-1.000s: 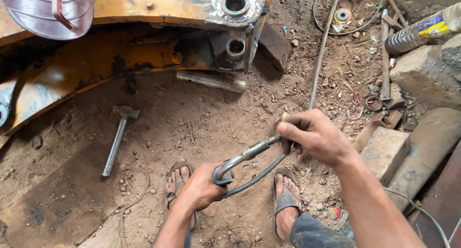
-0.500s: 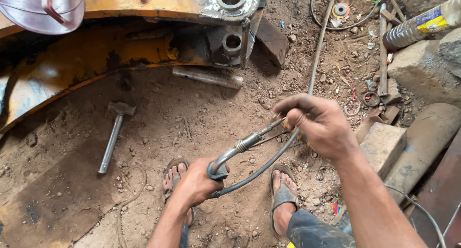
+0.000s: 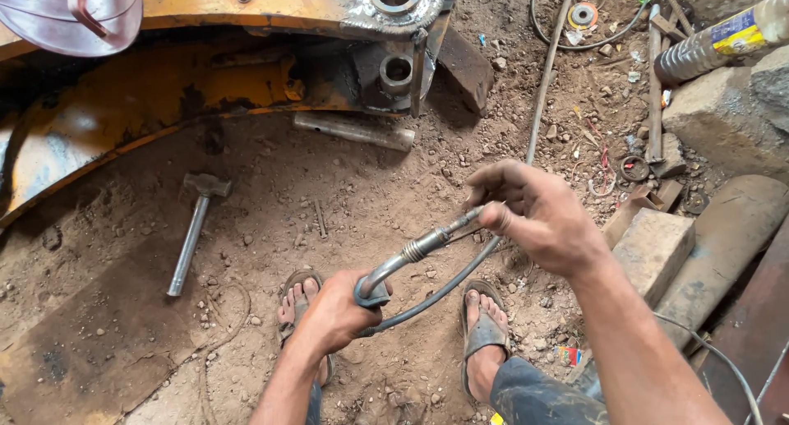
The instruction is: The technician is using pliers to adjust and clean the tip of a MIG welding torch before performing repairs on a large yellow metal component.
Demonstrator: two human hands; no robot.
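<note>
- The hose (image 3: 436, 289) is a dark rubber line with a curved steel end pipe and a ribbed metal collar where pipe meets rubber. It is held over the dirt just above the person's sandalled feet (image 3: 394, 318), well below the yellow arm (image 3: 164, 88) that runs across the top of the view.
- The left hand (image 3: 341, 310) is closed in a fist round the bent pipe end, at the lowest part of the curve.
- The right hand (image 3: 534, 215) is half curled, thumb and fingers pinched on the far metal end, up and to the right of the left hand; how tightly it grips I cannot tell.
- Handling, as I judge it: the steel pipe and collar are rigid and fairly heavy for their size, while the rubber loop sagging between the hands is springy, stiff enough to push back when bent.
- Best holds look like the metal parts, at the bend and the collar; gripping only the rubber would let the ends swing.
- The surfaces look dusty and perhaps oily, so a firm wrap suits better than a fingertip pinch.
- A hammer (image 3: 193, 232) lies on the ground left of the hose, and a short steel pin (image 3: 353, 131) lies under the yellow arm.
</note>
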